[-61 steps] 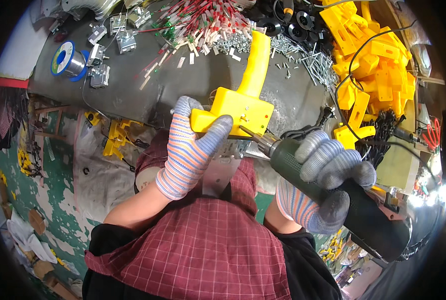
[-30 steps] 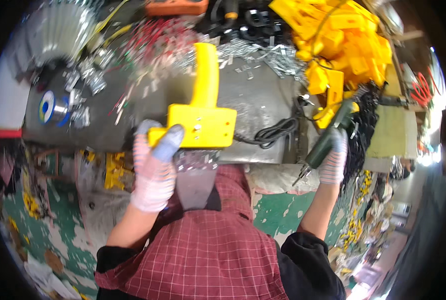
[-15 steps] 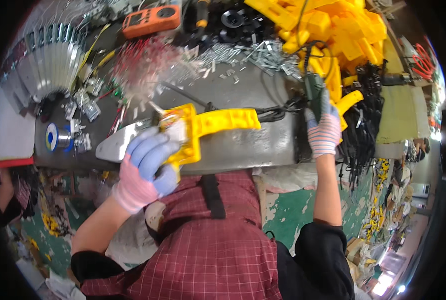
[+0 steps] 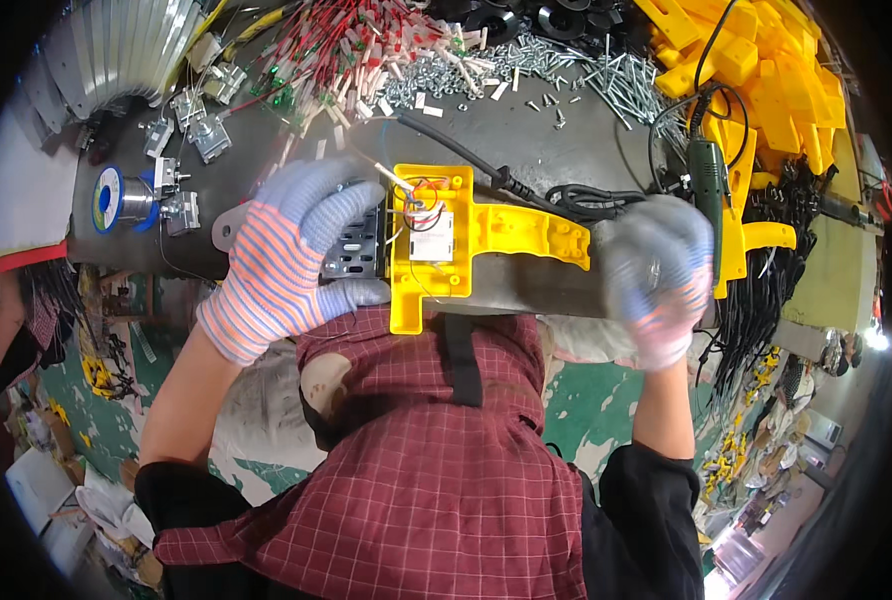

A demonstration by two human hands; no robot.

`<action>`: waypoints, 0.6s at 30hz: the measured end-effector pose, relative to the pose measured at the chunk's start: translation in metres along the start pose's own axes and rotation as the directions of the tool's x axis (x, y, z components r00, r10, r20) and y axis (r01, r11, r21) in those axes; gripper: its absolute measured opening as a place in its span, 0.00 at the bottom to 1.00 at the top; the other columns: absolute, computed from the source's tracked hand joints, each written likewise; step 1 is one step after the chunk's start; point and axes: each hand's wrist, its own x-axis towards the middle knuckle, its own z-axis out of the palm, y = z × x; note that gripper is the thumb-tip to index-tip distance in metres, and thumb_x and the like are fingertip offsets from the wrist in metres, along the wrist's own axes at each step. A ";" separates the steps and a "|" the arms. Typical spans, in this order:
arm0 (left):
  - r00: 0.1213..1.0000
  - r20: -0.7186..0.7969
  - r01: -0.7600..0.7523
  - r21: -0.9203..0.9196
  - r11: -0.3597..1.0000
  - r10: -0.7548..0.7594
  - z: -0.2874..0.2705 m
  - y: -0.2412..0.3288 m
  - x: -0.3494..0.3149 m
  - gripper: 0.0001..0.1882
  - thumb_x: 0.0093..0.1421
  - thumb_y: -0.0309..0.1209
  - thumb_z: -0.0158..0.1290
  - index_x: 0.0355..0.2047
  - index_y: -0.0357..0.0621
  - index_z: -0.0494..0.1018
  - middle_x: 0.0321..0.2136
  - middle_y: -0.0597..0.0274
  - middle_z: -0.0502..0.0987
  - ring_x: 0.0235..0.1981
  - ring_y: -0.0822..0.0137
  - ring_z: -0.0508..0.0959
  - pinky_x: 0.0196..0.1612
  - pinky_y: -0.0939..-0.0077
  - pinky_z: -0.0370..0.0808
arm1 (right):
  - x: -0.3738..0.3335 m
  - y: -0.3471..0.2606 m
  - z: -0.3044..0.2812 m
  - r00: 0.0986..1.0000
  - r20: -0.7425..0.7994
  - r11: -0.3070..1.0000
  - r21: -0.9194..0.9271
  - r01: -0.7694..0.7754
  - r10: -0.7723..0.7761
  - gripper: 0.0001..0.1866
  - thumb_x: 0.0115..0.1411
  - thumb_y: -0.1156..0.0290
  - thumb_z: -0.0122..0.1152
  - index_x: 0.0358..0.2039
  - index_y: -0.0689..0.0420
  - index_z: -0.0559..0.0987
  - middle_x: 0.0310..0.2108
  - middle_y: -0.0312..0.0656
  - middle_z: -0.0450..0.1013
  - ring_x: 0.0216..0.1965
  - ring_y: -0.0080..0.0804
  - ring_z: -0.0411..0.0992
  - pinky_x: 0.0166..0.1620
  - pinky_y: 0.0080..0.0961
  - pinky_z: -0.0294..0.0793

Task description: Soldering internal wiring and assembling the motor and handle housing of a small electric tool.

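Note:
At the near edge of the bench lies an open yellow plastic housing (image 4: 531, 235) with a curved handle pointing right. Coloured wires and a white block (image 4: 431, 240) sit inside its body. My left hand (image 4: 286, 250), in a striped knit glove, is curled round the slotted metal plate (image 4: 356, 247) at the housing's left side, thumb near, fingers far. Part of that plate is hidden by the hand. Gloved and smeared by motion, my right hand (image 4: 661, 275) is right of the handle, beside a dark green electric screwdriver (image 4: 706, 190); its fingers cannot be made out.
Long screws (image 4: 626, 85), nuts and red-and-white wire leads (image 4: 341, 50) are heaped at the back. Yellow housings (image 4: 766, 70) pile up at the back right, above black cables (image 4: 766, 290). A solder spool (image 4: 111, 200) and small metal switches (image 4: 206, 130) are on the left.
My right hand has come off the screwdriver and moved slightly nearer. The housing has been turned and lies more squarely, while my left hand has shifted onto its metal plate. The view has moved too.

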 end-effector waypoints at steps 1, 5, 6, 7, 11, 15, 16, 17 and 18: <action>1.000 0.012 0.009 -0.014 1.000 -0.009 0.002 -0.003 -0.003 0.42 0.49 0.62 0.59 0.56 0.46 0.68 0.53 0.48 0.70 0.52 0.43 0.71 0.56 0.51 0.68 | 0.012 -0.022 0.004 0.989 0.140 0.994 0.104 0.039 -0.053 0.17 0.41 0.70 0.74 0.34 0.50 0.80 0.37 0.38 0.74 0.41 0.42 0.73 0.46 0.40 0.73; 0.999 -0.017 0.033 -0.031 0.999 -0.033 0.005 -0.004 -0.004 0.41 0.48 0.61 0.60 0.55 0.46 0.70 0.53 0.50 0.71 0.51 0.45 0.72 0.55 0.52 0.69 | 0.032 -0.076 0.032 0.901 0.385 0.977 0.147 0.154 -0.200 0.16 0.43 0.61 0.70 0.34 0.47 0.80 0.32 0.34 0.71 0.37 0.38 0.71 0.46 0.39 0.69; 0.999 -0.024 0.038 -0.035 0.999 -0.039 0.006 -0.004 -0.005 0.41 0.48 0.61 0.60 0.55 0.46 0.70 0.53 0.50 0.71 0.51 0.45 0.72 0.55 0.52 0.69 | 0.027 -0.077 0.039 0.894 0.410 0.981 0.145 0.131 -0.180 0.14 0.43 0.62 0.69 0.33 0.47 0.80 0.33 0.33 0.71 0.37 0.38 0.71 0.45 0.39 0.69; 1.000 -0.021 0.018 -0.027 0.999 -0.019 0.006 -0.005 -0.005 0.43 0.47 0.62 0.61 0.55 0.46 0.70 0.53 0.49 0.71 0.52 0.45 0.73 0.55 0.53 0.69 | 0.023 -0.078 0.044 0.886 0.435 0.984 0.142 0.107 -0.160 0.13 0.43 0.63 0.68 0.33 0.47 0.80 0.33 0.33 0.71 0.37 0.37 0.71 0.44 0.39 0.69; 0.999 -0.036 0.004 -0.047 0.999 -0.005 0.010 -0.007 -0.007 0.42 0.48 0.62 0.60 0.55 0.46 0.70 0.53 0.49 0.71 0.52 0.46 0.73 0.56 0.52 0.68 | 0.019 -0.084 0.053 0.900 0.418 0.984 0.169 0.057 -0.124 0.11 0.44 0.65 0.65 0.32 0.47 0.80 0.33 0.33 0.72 0.37 0.37 0.71 0.44 0.39 0.69; 1.000 -0.014 0.019 -0.035 0.999 -0.020 0.011 -0.008 -0.011 0.40 0.49 0.58 0.61 0.56 0.47 0.70 0.54 0.49 0.70 0.53 0.45 0.72 0.56 0.52 0.68 | 0.026 -0.099 0.058 0.867 0.470 0.986 0.063 0.154 -0.165 0.10 0.47 0.66 0.60 0.32 0.48 0.80 0.33 0.34 0.72 0.38 0.37 0.71 0.43 0.40 0.68; 1.000 -0.015 0.023 -0.040 0.999 -0.023 0.010 -0.008 -0.011 0.40 0.49 0.58 0.61 0.56 0.47 0.70 0.54 0.49 0.70 0.53 0.45 0.72 0.56 0.52 0.68 | 0.030 -0.102 0.057 0.847 0.512 0.989 0.054 0.136 -0.144 0.10 0.47 0.66 0.60 0.32 0.48 0.80 0.33 0.35 0.72 0.38 0.37 0.71 0.43 0.40 0.68; 1.000 -0.017 0.023 -0.032 0.999 -0.023 0.008 -0.007 -0.010 0.39 0.49 0.57 0.62 0.56 0.48 0.70 0.54 0.49 0.70 0.53 0.46 0.72 0.56 0.52 0.68 | 0.033 -0.105 0.056 0.824 0.554 0.992 0.040 0.119 -0.121 0.10 0.46 0.66 0.59 0.31 0.49 0.79 0.34 0.36 0.72 0.38 0.37 0.71 0.43 0.40 0.68; 1.000 -0.018 0.023 -0.023 0.999 -0.024 0.008 -0.006 -0.010 0.39 0.48 0.55 0.62 0.57 0.49 0.70 0.54 0.49 0.70 0.53 0.46 0.72 0.56 0.52 0.68 | 0.037 -0.109 0.058 0.824 0.552 0.990 0.023 0.142 -0.131 0.08 0.45 0.66 0.59 0.29 0.49 0.78 0.33 0.37 0.72 0.37 0.36 0.71 0.41 0.40 0.68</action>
